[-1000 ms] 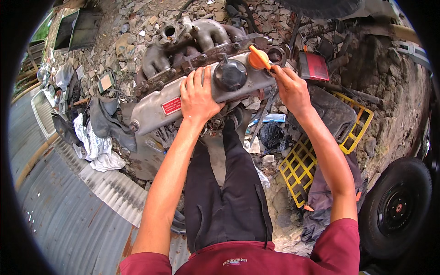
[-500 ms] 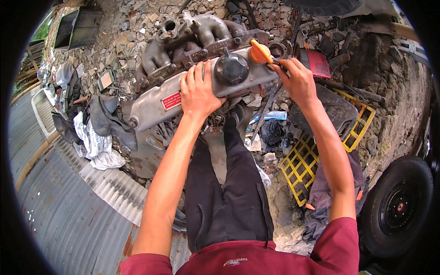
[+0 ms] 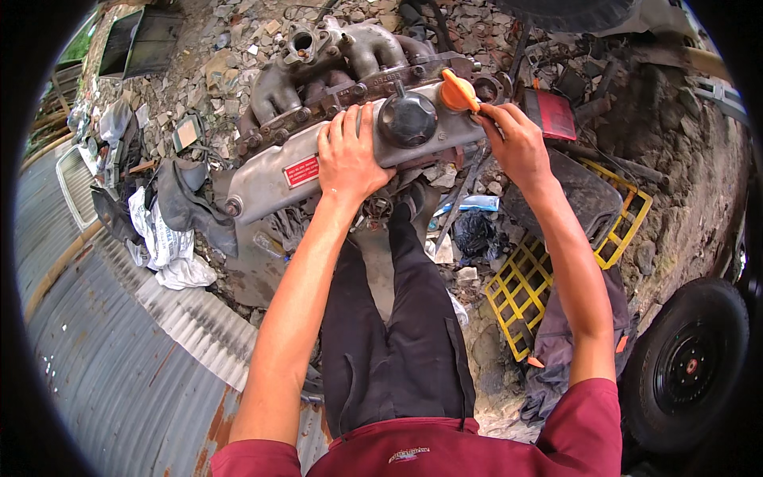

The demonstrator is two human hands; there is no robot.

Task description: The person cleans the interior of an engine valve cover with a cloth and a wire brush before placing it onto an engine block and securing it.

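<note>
A grey metal valve cover (image 3: 270,184) with a red label sits on an engine in front of me, tilted up to the right. My left hand (image 3: 350,155) lies on its middle, fingers stretched over the top and thumb out to the right. Just right of it is a round black cap (image 3: 407,121). An orange oil filler cap (image 3: 458,93) is near the cover's right end. Beside its lower edge, my right hand (image 3: 517,139) has thumb and index finger pinched together; what is between them is too small to make out.
Behind the cover is the metal intake manifold (image 3: 369,48). A red lamp (image 3: 550,115) and a yellow grate (image 3: 520,298) lie to the right, with a tyre (image 3: 687,366) at the lower right. Corrugated sheets (image 3: 119,342) and white plastic bags (image 3: 171,246) are at the left.
The engine and both hands appear slightly further right and lower in the picture, as does much of the background. Both hands keep nearly the same places on the cover.
</note>
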